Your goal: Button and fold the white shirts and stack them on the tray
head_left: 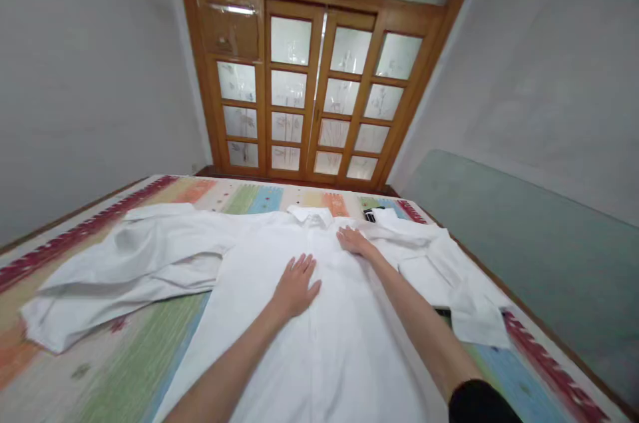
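White long-sleeved collared cloth shirt (pixel 259 270) | done: spread, lower centre | likely remaining: creased sleeves (pixel 160 250) | left hand (pixel 297 286), right hand (pixel 353 241): open, flat

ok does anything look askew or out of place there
Slightly: on the white shirt, the right-hand sleeve is bent, unlike the straighter left-hand sleeve, and a dark object peeks out beside it, too hidden to identify.

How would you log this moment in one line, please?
left hand: flat on white shirt; right hand: on shirt, near collar; shirt: spread out; beneath: multicoloured cloth
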`<act>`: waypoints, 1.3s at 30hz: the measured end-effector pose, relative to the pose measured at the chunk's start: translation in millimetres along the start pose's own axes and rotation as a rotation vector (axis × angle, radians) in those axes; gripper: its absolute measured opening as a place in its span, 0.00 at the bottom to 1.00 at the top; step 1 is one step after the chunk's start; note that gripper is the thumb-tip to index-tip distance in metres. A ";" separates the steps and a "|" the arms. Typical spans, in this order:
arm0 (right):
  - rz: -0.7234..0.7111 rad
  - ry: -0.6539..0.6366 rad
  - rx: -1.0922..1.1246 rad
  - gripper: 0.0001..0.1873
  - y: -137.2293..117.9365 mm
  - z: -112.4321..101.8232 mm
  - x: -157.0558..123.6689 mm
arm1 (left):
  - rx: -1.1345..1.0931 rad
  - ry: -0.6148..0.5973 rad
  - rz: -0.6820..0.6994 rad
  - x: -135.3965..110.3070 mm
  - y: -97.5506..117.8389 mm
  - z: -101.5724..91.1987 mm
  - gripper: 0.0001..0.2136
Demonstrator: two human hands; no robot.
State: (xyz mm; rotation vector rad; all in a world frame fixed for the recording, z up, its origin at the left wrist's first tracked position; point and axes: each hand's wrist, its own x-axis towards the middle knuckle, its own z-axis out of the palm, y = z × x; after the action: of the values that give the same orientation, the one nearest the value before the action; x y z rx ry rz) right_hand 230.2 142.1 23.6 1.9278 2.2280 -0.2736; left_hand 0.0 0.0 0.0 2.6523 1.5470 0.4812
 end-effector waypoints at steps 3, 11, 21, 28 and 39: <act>0.083 0.002 0.006 0.33 3.2 -1.5 2.2 | -0.002 0.034 0.005 -3.6 3.6 -0.4 0.25; 0.264 0.106 0.078 0.38 6.6 8.8 28.5 | -0.034 0.053 0.003 0.6 -0.1 4.5 0.24; 0.147 0.360 0.162 0.26 7.4 -7.4 60.4 | -0.101 0.043 -0.029 1.1 3.1 1.1 0.24; -0.057 0.426 0.201 0.16 3.0 -19.0 78.4 | -0.133 0.059 -0.033 2.0 4.1 2.0 0.24; 0.110 0.470 0.186 0.13 -9.4 -16.3 92.2 | -0.138 0.088 -0.035 2.2 4.5 4.1 0.24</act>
State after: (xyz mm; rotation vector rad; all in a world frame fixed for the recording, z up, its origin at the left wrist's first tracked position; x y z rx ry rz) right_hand 207.5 233.1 15.8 2.4136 2.4286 -0.0069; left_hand 6.0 0.2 -2.6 2.5288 1.5194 0.6857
